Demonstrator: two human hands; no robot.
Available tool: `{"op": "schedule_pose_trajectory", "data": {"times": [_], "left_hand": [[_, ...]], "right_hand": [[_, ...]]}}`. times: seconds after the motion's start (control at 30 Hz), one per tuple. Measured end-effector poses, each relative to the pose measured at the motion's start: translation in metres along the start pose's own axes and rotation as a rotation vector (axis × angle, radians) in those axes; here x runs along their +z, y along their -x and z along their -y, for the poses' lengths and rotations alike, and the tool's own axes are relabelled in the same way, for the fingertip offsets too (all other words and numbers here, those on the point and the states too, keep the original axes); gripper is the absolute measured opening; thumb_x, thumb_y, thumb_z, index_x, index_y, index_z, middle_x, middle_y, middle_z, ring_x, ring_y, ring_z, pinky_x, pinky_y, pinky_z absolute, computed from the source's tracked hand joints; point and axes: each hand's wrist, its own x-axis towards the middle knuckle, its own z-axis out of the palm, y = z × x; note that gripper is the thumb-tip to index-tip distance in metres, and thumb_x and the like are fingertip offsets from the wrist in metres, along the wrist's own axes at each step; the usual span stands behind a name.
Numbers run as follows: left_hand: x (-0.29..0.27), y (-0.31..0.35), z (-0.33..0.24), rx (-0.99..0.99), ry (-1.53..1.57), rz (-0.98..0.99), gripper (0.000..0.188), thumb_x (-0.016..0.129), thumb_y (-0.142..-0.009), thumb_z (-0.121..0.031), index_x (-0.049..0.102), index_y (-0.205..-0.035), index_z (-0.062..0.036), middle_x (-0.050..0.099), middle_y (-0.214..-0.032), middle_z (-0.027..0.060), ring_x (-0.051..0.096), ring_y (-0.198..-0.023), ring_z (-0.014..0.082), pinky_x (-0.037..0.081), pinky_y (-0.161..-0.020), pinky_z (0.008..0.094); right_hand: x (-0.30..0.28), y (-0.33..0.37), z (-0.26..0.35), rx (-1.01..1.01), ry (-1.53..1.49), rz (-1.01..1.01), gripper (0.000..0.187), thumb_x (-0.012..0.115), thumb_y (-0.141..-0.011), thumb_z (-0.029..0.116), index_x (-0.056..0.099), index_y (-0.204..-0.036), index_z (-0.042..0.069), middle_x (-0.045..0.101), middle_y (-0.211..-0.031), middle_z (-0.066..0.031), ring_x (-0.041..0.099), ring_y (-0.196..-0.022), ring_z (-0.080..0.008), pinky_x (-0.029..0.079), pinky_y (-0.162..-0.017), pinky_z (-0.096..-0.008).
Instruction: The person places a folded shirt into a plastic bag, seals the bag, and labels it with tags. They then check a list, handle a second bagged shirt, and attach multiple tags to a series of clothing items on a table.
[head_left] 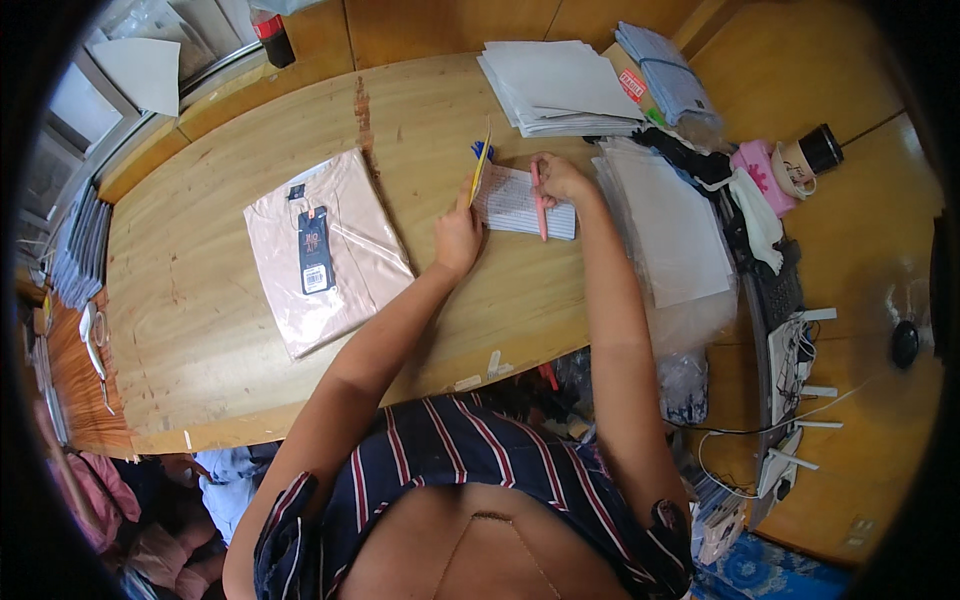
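Note:
A small ruled notepad with handwriting lies spread on the wooden table. Its yellow-edged cover stands up on the left side, pinched at its lower part by my left hand. Over the page's right half, my right hand is closed around a pink pen, which points down toward me. Just behind the cover sits a small blue object that I cannot make out. Left of my left forearm lies a folded pale pink garment in clear plastic, with a dark hang tag.
Stacked white sheets and a wrapped blue garment stand at the back right. Clear plastic sleeves lie beside my right forearm. Further right are a pink box and a mug. A cola bottle stands at back left.

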Motion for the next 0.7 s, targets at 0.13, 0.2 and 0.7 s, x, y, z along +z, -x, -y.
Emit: {"op": "schedule_pose_trajectory", "data": {"times": [0.13,0.2,0.7], "left_hand": [[0.0,0.001,-0.001,0.029,-0.039,0.033,0.042,0.048,-0.07,-0.005,0.035,-0.111,-0.0066,0.054,-0.07,0.0198,0.051,-0.054,0.035,0.043,-0.051,0.0416],[-0.002,0.001,0.001,0.066,-0.055,0.055,0.054,0.047,-0.07,-0.005,0.03,-0.121,-0.0097,0.054,-0.079,0.0186,0.052,-0.055,0.0336,0.044,-0.051,0.0403],[-0.22,0.053,0.109,-0.518,-0.427,-0.051,0.073,0.066,-0.063,-0.024,0.028,-0.12,0.0018,0.04,-0.113,0.0233,0.037,-0.106,0.0357,0.031,-0.088,0.0381]], "right_hand": [[-0.001,0.004,0.006,0.123,0.03,-0.01,0.063,0.056,-0.065,-0.01,0.029,-0.119,0.008,0.054,-0.075,-0.0124,0.054,-0.052,-0.0185,0.047,-0.04,-0.0297],[0.005,0.013,0.012,0.047,-0.136,-0.039,0.058,0.055,-0.066,-0.009,0.032,-0.117,0.007,0.054,-0.077,-0.0121,0.055,-0.056,-0.0188,0.047,-0.044,-0.0289],[0.149,0.083,0.027,-0.396,-0.087,-0.471,0.033,0.052,-0.078,0.024,0.047,-0.101,0.001,0.055,-0.083,-0.0068,0.054,-0.073,-0.0156,0.045,-0.061,-0.026]]}}
